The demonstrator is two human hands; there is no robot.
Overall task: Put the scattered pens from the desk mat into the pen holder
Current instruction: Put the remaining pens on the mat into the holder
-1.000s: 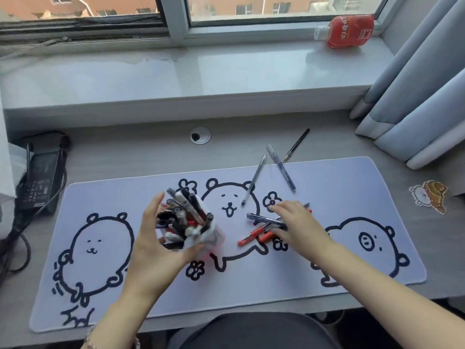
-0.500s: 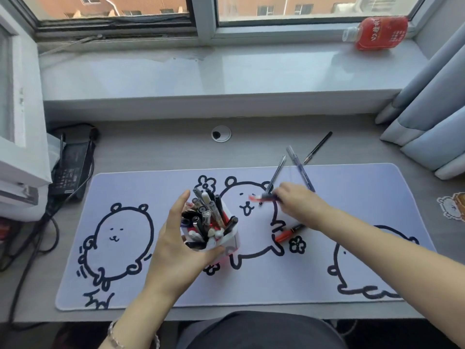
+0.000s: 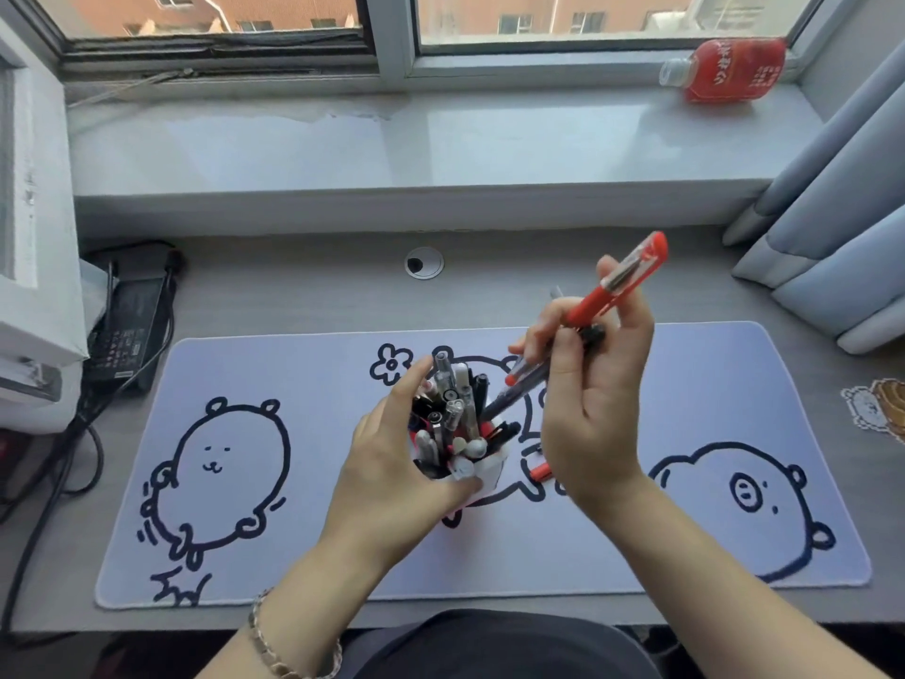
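Aloft, red pen (image 3: 614, 282) in right hand (image 3: 590, 409), aslant, cap up-right, tip toward pen holder (image 3: 482, 470).

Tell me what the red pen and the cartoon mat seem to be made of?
Red pen: probably plastic, its barrel partly see-through and glossy.
Mat: likely soft fabric over rubber, matte and flat with a stitched-looking edge; I can't be sure.

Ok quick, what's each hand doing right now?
Left hand: closed around the pen holder.
Right hand: closed on a bunch of pens.
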